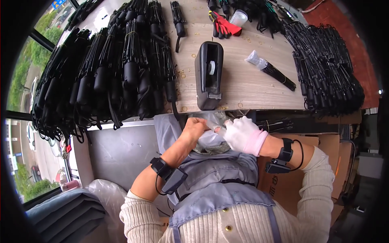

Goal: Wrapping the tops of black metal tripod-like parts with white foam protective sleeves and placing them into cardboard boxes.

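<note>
My bare left hand (194, 129) and my right hand (243, 133), in a white glove with a pink cuff and bare fingertips, meet over my lap just below the table edge. Their fingers pinch a piece of thin clear plastic (212, 126) stretched between them. Whether it is a bag or a strip I cannot tell. Straight ahead on the table stands a black tape dispenser (209, 77) with a roll in it. To its right lies a bundle of thin black rods (278, 75) with clear plastic over one end.
Black folded umbrella frames (130, 60) with handles and straps are heaped on the left. More black rod bundles (328, 69) are stacked at the right. Red-and-black gloves (223, 26) and clear plastic cups (238, 18) lie at the back. Cardboard (283, 182) stands beside me.
</note>
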Motion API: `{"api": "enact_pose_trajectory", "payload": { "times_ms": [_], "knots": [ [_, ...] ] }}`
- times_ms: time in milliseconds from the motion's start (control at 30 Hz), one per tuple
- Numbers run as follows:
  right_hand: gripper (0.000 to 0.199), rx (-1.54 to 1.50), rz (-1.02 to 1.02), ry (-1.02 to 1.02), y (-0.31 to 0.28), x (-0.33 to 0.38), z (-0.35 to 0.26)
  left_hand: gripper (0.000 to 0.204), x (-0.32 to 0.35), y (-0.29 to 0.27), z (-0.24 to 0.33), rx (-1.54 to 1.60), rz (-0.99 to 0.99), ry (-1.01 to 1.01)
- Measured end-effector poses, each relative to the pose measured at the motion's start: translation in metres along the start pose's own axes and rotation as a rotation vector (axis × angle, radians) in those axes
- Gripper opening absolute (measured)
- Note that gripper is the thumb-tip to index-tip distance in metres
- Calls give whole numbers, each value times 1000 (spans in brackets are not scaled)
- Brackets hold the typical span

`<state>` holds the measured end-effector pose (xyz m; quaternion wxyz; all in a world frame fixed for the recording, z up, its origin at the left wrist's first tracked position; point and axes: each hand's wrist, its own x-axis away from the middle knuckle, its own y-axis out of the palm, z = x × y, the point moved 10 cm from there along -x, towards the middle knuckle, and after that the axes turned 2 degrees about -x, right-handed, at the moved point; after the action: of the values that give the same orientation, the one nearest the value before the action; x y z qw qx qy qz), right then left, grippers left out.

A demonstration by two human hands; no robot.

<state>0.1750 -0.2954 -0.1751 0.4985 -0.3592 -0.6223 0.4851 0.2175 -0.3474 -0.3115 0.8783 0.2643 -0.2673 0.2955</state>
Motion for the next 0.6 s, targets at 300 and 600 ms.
{"api": "enact_pose_trajectory", "payload": {
  "times_ms": [300,600],
  "knots": [
    [36,-2005,-81,431,21,11,56,42,23,-13,27,240,-81,55],
    [46,-1329,137,619,48,24,72,30,43,51,68,-445,-68,477]
  ]
}}
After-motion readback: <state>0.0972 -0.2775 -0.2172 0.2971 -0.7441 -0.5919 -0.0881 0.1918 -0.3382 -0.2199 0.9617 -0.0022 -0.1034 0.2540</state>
